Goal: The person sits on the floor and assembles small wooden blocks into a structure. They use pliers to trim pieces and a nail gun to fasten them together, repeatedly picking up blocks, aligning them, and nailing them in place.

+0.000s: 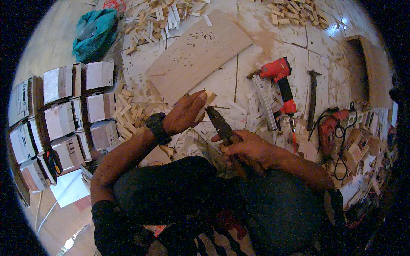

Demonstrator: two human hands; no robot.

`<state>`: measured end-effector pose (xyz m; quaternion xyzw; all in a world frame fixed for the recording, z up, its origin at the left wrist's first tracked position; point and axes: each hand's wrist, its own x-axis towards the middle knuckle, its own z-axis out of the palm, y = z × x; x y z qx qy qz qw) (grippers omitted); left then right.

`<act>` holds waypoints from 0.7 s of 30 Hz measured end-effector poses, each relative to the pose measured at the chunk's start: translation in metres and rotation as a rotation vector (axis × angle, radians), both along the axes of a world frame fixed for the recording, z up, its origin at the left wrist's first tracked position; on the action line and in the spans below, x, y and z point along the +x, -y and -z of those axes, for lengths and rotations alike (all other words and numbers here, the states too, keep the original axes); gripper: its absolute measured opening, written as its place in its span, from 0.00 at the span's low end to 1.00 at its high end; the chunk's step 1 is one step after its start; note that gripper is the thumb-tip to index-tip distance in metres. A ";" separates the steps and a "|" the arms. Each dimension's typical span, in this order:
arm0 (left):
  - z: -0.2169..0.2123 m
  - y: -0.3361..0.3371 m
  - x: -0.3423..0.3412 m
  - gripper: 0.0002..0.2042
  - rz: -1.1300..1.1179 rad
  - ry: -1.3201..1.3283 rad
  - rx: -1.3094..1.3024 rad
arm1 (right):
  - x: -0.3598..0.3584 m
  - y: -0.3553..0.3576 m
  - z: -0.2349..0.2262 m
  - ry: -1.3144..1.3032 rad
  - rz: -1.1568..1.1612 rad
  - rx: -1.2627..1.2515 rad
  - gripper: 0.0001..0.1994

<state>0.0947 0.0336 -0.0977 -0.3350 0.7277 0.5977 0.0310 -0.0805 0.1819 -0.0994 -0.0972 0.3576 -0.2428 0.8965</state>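
My left hand (186,113), with a dark watch on the wrist, is closed around a small pale wooden block (209,97). The block's upper end shows past my fingers; the rest is hidden by the hand. In my right hand (250,147) is a pair of dark, worn pliers (219,121), gripped by the handles. Their jaws point up and left, close beside the block and my left fingertips. Whether the jaws touch the block I cannot tell. Both hands are above my bent legs, over a floor strewn with wood scraps.
Ahead lies a flat wooden board (198,53) with dark bits on it. A red and black nail gun (279,79) and a hammer (314,98) lie to the right, near a red corded tool (328,132). Boxes (64,119) stand in rows at left; wood offcuts (160,19) are heaped beyond.
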 end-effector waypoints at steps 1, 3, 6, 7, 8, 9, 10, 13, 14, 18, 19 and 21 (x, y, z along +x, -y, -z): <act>-0.005 0.001 -0.002 0.22 -0.080 0.114 0.135 | 0.002 0.002 -0.002 -0.057 -0.018 -0.052 0.19; -0.012 -0.002 -0.004 0.22 -0.296 0.006 0.356 | 0.005 0.006 -0.004 -0.170 -0.027 -0.154 0.18; -0.014 0.002 0.003 0.23 -0.341 0.021 0.548 | 0.006 0.008 -0.007 -0.282 -0.061 -0.267 0.16; -0.011 0.004 0.006 0.23 -0.339 0.032 0.579 | 0.007 0.008 -0.007 -0.311 -0.081 -0.301 0.15; -0.006 0.005 0.008 0.24 -0.200 -0.005 0.325 | 0.008 0.007 -0.007 -0.372 -0.086 -0.348 0.15; 0.002 0.005 0.008 0.24 -0.094 -0.052 0.060 | 0.009 0.006 -0.007 -0.434 -0.092 -0.396 0.15; 0.008 0.004 0.009 0.24 -0.029 -0.084 -0.143 | 0.009 0.005 -0.006 -0.495 -0.107 -0.442 0.15; 0.018 -0.003 0.005 0.22 0.019 -0.049 -0.554 | 0.011 0.003 -0.002 -0.711 -0.223 -0.518 0.16; 0.018 -0.006 0.002 0.20 0.020 0.017 -0.594 | 0.011 0.003 0.001 -0.757 -0.247 -0.533 0.16; 0.001 -0.015 -0.007 0.17 0.044 0.364 -0.442 | 0.011 0.001 0.009 -0.939 -0.334 -0.570 0.16; -0.004 -0.015 -0.008 0.17 0.033 0.365 -0.486 | 0.012 0.001 0.011 -0.978 -0.355 -0.590 0.16; -0.009 -0.014 -0.012 0.18 0.032 0.374 -0.503 | 0.013 0.001 0.013 -1.034 -0.290 -0.652 0.16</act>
